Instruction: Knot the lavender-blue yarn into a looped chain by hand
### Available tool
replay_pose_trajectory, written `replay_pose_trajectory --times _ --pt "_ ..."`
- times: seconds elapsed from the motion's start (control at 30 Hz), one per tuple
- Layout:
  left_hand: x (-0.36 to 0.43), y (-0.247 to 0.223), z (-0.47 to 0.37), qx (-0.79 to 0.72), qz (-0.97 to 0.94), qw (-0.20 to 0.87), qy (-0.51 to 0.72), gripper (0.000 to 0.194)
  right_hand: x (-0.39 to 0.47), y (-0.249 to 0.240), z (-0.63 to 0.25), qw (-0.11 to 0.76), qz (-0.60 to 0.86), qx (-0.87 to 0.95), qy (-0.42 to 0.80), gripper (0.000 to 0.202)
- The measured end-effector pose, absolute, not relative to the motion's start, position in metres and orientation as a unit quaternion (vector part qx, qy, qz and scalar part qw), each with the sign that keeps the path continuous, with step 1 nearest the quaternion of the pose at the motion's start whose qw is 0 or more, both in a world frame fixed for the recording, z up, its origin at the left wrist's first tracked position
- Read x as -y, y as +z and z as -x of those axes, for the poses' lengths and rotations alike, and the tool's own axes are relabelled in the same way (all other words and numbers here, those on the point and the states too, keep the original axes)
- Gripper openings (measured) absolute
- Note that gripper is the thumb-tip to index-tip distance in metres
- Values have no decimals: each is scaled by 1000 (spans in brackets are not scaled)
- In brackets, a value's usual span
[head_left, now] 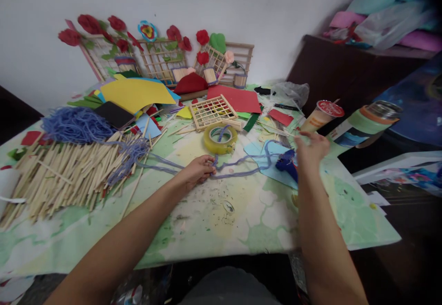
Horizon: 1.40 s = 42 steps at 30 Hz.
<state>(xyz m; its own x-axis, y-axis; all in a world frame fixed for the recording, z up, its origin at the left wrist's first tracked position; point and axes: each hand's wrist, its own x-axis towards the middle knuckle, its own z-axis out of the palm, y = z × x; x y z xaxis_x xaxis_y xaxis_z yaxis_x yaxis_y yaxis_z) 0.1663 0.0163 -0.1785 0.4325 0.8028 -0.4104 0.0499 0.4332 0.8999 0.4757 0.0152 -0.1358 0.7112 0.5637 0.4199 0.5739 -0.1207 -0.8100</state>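
My left hand (198,171) pinches a purple-blue yarn strand (238,161) at the middle of the table. The strands run left to a tangle beside the wooden sticks (79,171) and right across light blue paper (272,176). Just behind my left hand lies a roll of yellow tape (220,139) with some yarn in its hole. At the right, my right hand (311,146) is raised near a dark blue bundle (287,163), its fingers bent; the hand is blurred, and what it holds, if anything, cannot be made out.
A yarn pile (78,124) sits at the left. Behind are yellow paper (138,94), red paper (235,99), a small stick lattice (213,112) and lattices with red paper flowers (174,33). A cup (322,114) and a bottle (366,123) stand at the right.
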Motion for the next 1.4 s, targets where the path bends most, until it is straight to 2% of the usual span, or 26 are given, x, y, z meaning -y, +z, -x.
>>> replay_pose_trajectory --times 0.07,0.13,0.23,0.47,0.6,0.77,0.83,1.0,1.2,1.4 --pt "-16 -178 -167 -464 -457 710 268 33 -10 -147 -426 442 742 504 -9 27" --pt "-15 -176 -167 -465 -453 712 267 32 -3 -157 -376 355 674 640 101 23" --pt "-14 -173 -167 -460 -446 719 267 30 5 -169 -325 277 615 709 207 21" --pt "-13 -168 -165 -409 -384 784 266 22 4 -177 -310 288 604 675 311 44" --pt "-10 -165 -166 -400 -367 800 256 25 -1 -177 -313 312 596 643 365 42" --pt "-9 -163 -166 -409 -389 783 260 31 -3 -168 -311 345 553 441 616 41" --pt "-9 -164 -166 -416 -389 781 257 32 -4 -167 -311 359 539 380 660 40" --pt "-10 -167 -165 -427 -393 773 254 21 -5 -168 -317 387 525 373 660 28" --pt "-10 -168 -165 -440 -395 764 259 17 -4 -166 -318 331 573 471 583 6" --pt "-9 -171 -166 -481 -469 701 240 12 -10 -181 -315 265 603 591 466 24"
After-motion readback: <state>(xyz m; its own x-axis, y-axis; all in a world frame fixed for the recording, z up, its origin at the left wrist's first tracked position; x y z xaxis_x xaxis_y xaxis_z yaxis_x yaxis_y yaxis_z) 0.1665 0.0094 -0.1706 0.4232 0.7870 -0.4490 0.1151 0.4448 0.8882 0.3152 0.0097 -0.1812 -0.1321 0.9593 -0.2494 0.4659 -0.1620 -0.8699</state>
